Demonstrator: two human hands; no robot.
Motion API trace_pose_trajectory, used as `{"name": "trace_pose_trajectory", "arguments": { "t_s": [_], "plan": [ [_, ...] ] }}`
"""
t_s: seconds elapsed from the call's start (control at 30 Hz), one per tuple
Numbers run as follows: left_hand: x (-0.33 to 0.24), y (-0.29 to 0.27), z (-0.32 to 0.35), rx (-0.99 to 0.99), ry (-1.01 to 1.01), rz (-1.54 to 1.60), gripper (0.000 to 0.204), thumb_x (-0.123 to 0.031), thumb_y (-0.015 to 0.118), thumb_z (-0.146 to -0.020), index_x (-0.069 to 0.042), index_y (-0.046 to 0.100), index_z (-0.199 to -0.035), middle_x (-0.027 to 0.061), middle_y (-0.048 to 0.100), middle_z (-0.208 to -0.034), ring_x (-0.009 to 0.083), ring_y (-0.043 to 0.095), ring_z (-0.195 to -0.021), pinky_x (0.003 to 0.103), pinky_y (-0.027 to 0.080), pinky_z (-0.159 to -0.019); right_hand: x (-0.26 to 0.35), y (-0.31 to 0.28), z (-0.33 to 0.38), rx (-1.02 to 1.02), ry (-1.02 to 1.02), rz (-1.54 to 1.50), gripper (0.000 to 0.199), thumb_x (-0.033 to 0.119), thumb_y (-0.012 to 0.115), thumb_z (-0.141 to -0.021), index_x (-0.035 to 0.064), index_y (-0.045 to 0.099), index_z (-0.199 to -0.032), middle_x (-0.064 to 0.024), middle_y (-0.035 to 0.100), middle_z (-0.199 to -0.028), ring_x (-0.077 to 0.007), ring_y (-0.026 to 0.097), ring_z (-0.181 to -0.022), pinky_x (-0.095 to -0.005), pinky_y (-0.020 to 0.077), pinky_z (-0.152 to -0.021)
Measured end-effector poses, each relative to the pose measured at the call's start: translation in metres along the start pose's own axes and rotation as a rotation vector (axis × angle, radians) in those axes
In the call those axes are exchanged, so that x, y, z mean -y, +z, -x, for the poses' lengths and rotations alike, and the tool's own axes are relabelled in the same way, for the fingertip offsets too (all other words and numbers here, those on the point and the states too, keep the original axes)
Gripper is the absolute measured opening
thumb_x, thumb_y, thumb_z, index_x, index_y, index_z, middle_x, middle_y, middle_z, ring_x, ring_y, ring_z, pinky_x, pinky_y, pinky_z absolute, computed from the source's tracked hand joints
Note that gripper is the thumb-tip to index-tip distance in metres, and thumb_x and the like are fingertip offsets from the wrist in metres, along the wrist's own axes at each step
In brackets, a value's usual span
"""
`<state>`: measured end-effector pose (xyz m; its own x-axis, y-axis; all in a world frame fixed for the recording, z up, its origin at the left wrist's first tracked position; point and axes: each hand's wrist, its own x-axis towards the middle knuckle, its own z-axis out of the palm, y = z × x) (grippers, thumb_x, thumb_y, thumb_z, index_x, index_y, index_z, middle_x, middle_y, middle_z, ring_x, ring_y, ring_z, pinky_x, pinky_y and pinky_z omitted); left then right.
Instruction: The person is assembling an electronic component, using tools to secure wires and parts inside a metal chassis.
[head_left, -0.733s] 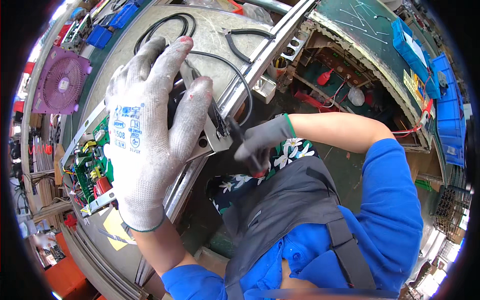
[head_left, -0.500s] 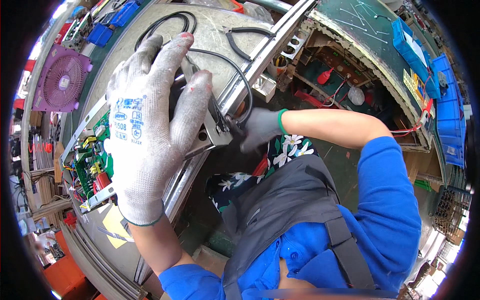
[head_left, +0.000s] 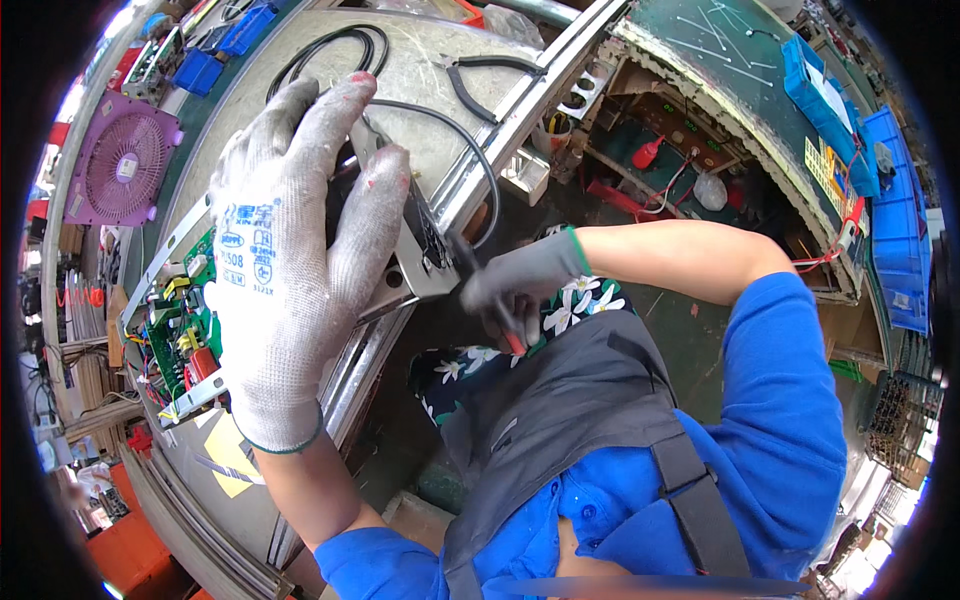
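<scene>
A purple square plastic fan with a round grille (head_left: 122,165) is located to the left of the left hand, well apart from it. A green circuit board with colored components (head_left: 205,325) lies just beside the left hand, on its left side, flanked by silver metal strips. A yellow paper sheet (head_left: 229,452) lies below the board, near the left wrist. The left hand, in a white knitted glove (head_left: 280,240), lies back upward over a silver metal housing with a round hole (head_left: 412,262); its fingers extend and its thumb stands apart, but the palm side is hidden, so whether it grips cannot be told. The housing projects from beneath the thumb toward the right hand. Pliers with black handles (head_left: 463,92) lie on the gray worktop (head_left: 415,75), above and to the right of the left fingertips. A black cable (head_left: 495,190) curves between the two hands. A tool with a red-and-black handle (head_left: 513,338) is held in the right hand, in a gray glove (head_left: 525,275), with the fingers closed around it; its upper end is blurred, near the housing's edge. Large blue plastic bins (head_left: 900,230) stand far right of this grip.
</scene>
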<state>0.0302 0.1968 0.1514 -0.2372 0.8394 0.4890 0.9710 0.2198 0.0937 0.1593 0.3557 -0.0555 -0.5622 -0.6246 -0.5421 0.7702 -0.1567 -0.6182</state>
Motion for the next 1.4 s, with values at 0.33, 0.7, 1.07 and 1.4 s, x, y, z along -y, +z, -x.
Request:
{"name": "trace_pose_trajectory", "arguments": {
  "t_s": [0.33,0.7,1.07,1.4],
  "plan": [
    [0.0,-0.002,0.002,0.016,-0.01,0.012,0.04,-0.019,0.06,-0.098,-0.004,0.062,-0.134,0.0201,0.059,-0.135,0.035,0.057,-0.125,0.042,0.042,-0.108,0.005,-0.021,-0.028,-0.913,-0.387,1.375,0.043,0.046,0.069,-0.081,0.0054,0.069,-0.093,-0.0176,0.07,-0.087,-0.0308,0.073,-0.088,-0.0407,0.0581,-0.077],
    [0.001,0.0,-0.004,-0.027,-0.017,0.007,0.047,-0.033,0.066,-0.091,-0.01,0.062,-0.132,0.0251,0.06,-0.13,0.0418,0.057,-0.118,0.05,0.039,-0.105,0.022,0.008,0.014,-0.18,0.072,0.124,0.05,0.053,0.061,-0.088,0.0045,0.073,-0.093,-0.0221,0.071,-0.087,-0.0342,0.075,-0.074,-0.0453,0.0627,-0.06],
    [-0.056,0.049,0.179,-0.514,-0.078,0.273,0.07,-0.029,0.079,-0.075,-0.007,0.057,-0.138,0.0229,0.055,-0.138,0.0402,0.058,-0.118,0.05,0.047,-0.098,-0.078,0.033,0.081,-1.119,-0.735,0.928,0.043,0.034,0.048,-0.107,-0.0048,0.063,-0.12,-0.0098,0.068,-0.105,-0.0184,0.063,-0.097,-0.0313,0.0497,-0.085],
    [-0.061,0.064,0.283,-0.398,-0.595,0.433,0.073,-0.032,0.076,-0.083,-0.007,0.048,-0.147,0.0242,0.047,-0.149,0.0413,0.053,-0.127,0.052,0.04,-0.106,-0.016,0.084,0.107,-0.935,-1.257,-0.233,0.033,0.024,0.04,-0.112,0.0008,0.052,-0.132,0.0066,0.027,-0.064,-0.003,0.026,-0.05,-0.0196,0.0258,-0.043]
  ]
}}
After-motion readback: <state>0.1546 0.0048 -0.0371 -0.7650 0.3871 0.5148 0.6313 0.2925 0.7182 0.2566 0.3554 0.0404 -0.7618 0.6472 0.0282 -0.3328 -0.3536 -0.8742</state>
